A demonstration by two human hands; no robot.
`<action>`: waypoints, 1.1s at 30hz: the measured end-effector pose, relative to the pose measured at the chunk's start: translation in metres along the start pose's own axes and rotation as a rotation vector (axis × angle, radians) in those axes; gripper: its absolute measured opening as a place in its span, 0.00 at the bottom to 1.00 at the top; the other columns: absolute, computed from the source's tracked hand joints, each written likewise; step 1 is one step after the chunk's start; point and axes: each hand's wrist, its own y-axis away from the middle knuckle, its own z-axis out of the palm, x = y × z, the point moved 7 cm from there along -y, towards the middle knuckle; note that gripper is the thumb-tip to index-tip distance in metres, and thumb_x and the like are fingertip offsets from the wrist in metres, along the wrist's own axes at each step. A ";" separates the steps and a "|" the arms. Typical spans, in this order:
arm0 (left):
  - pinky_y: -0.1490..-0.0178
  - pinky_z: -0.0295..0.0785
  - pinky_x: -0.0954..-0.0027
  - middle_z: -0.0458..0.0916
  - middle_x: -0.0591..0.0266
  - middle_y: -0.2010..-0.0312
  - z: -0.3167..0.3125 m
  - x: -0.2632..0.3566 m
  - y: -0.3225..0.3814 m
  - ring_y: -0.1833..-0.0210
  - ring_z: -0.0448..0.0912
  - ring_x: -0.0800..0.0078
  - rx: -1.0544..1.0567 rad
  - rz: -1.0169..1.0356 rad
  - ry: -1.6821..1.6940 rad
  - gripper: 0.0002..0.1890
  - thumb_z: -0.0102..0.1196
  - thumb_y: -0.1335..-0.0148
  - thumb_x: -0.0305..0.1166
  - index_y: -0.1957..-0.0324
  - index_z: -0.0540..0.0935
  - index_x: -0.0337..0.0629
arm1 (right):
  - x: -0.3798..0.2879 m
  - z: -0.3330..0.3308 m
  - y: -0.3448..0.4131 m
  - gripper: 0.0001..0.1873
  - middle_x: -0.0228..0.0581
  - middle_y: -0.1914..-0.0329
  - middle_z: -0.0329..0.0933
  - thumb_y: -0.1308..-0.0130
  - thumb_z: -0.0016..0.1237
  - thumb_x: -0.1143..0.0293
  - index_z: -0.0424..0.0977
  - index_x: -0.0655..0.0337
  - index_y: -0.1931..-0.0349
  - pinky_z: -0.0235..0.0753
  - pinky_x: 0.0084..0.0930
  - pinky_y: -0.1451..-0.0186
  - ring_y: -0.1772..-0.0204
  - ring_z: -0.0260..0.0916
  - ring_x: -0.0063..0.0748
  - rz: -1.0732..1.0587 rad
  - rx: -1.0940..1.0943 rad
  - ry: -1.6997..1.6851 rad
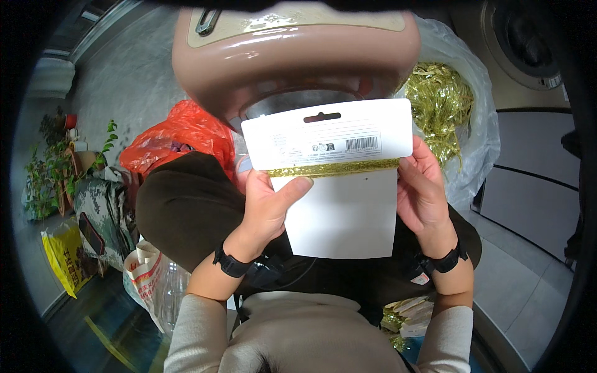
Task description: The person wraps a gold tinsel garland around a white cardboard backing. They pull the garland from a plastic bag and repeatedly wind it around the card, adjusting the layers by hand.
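A white cardboard hang card (343,219) with a wider top panel, a slot and printed back is held up before me. Gold tinsel strands (336,169) run across it, just below the top panel. My left hand (275,200) grips the card's left edge, its thumb lying on the front just under the tinsel. At the right edge, my right hand (422,191) pinches the card's side by the end of the tinsel. What lies behind the card is hidden.
Ahead stands a pink plastic tub-like object (294,51) with nail clippers (207,22) on top. A clear plastic bag (485,126) with gold tinsel (440,102) is at right. At left are a red plastic bag (186,133), plants (51,172) and a phone (91,234). Packaged tinsel (410,317) lies below right.
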 end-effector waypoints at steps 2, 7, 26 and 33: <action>0.46 0.72 0.68 0.76 0.53 0.50 0.000 -0.004 -0.002 0.50 0.77 0.69 -0.005 -0.045 0.041 0.23 0.53 0.45 0.15 0.45 0.67 0.31 | 0.003 -0.003 0.001 0.12 0.42 0.53 0.75 0.35 0.39 0.81 0.64 0.64 0.51 0.75 0.22 0.53 0.54 0.74 0.28 0.008 0.037 -0.024; 0.46 0.72 0.68 0.76 0.52 0.50 0.002 -0.005 -0.004 0.50 0.77 0.68 -0.023 -0.062 0.035 0.24 0.54 0.47 0.13 0.46 0.68 0.32 | 0.006 -0.005 0.002 0.10 0.44 0.51 0.74 0.34 0.39 0.80 0.64 0.63 0.52 0.72 0.27 0.45 0.49 0.72 0.30 0.022 0.059 -0.082; 0.44 0.65 0.74 0.59 0.57 0.49 0.005 0.029 0.005 0.52 0.67 0.72 0.369 0.571 -0.916 0.23 0.59 0.48 0.18 0.48 0.70 0.39 | 0.011 0.009 0.013 0.05 0.41 0.59 0.75 0.35 0.43 0.80 0.65 0.63 0.61 0.76 0.23 0.54 0.58 0.75 0.27 -0.037 0.089 0.034; 0.44 0.68 0.73 0.70 0.55 0.48 0.035 0.014 0.011 0.47 0.72 0.69 0.019 0.482 -0.773 0.11 0.49 0.40 0.17 0.55 0.78 0.32 | 0.000 0.037 0.035 0.08 0.38 0.61 0.76 0.41 0.48 0.86 0.68 0.65 0.62 0.74 0.20 0.52 0.58 0.74 0.24 -0.307 0.003 0.472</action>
